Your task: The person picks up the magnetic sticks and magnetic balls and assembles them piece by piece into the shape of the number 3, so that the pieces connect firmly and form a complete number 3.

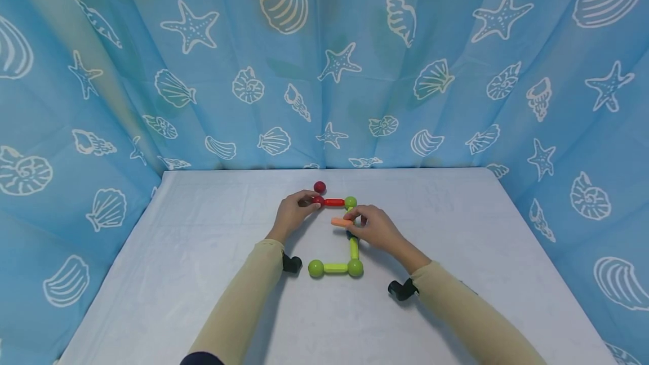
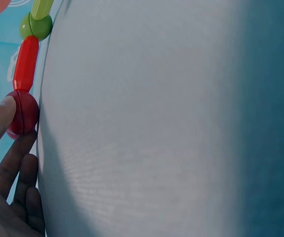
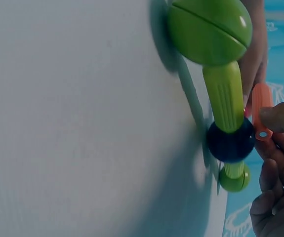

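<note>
My left hand (image 1: 291, 214) pinches a red ball (image 1: 318, 201) between thumb and fingers. A red rod (image 1: 334, 203) joins that ball to a green ball (image 1: 350, 203). Between the thumb and fingers of my right hand (image 1: 376, 227) is an orange rod (image 1: 341, 222), pointing left over the table. In the right wrist view, a small pale disc shows on the orange rod's near end, close beside a dark blue ball (image 3: 230, 140). From the blue ball, yellow-green rods (image 3: 223, 96) lead to green balls on both sides. My right fingers partly cover this middle stretch in the head view.
A second red ball (image 1: 319, 187) lies just behind the held one. At the front, a yellow-green rod (image 1: 336, 268) links two green balls (image 1: 316, 268). White cloth (image 1: 213, 213) covers the table, and a blue shell-patterned curtain (image 1: 324, 100) hangs around it.
</note>
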`<state>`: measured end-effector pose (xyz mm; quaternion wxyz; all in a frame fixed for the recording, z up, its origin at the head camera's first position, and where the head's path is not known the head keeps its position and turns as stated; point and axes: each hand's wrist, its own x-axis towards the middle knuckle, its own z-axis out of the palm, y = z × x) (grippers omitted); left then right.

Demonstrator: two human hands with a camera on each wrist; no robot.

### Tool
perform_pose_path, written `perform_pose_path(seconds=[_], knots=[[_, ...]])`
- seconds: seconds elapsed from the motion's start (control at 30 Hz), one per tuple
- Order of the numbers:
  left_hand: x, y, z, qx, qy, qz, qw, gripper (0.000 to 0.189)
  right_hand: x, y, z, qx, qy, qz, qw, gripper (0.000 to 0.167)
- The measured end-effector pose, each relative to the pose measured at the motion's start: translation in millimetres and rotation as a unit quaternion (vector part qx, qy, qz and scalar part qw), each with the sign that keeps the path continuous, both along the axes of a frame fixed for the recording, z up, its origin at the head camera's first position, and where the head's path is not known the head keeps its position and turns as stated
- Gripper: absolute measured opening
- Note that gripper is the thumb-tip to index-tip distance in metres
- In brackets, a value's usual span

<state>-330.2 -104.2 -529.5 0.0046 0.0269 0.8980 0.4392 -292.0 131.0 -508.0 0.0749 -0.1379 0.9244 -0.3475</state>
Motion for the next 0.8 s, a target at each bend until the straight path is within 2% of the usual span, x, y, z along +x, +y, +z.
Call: perform_pose_path(seconds=[0.37,0.8], knots=[[-1.2,-2.0,-4.1,0.001,0.011,-0.003,0.9999,0.031,2.8,-17.6,-3.8,0.011,0.009,0.017,0.9998,0.019],[-1.4,-2.5,-4.7,0.003,0.015,-0.006,0.9999,0.031,2.0,-16.8,-11.9,0.025,0.006,0.019,0.9995,0.017]])
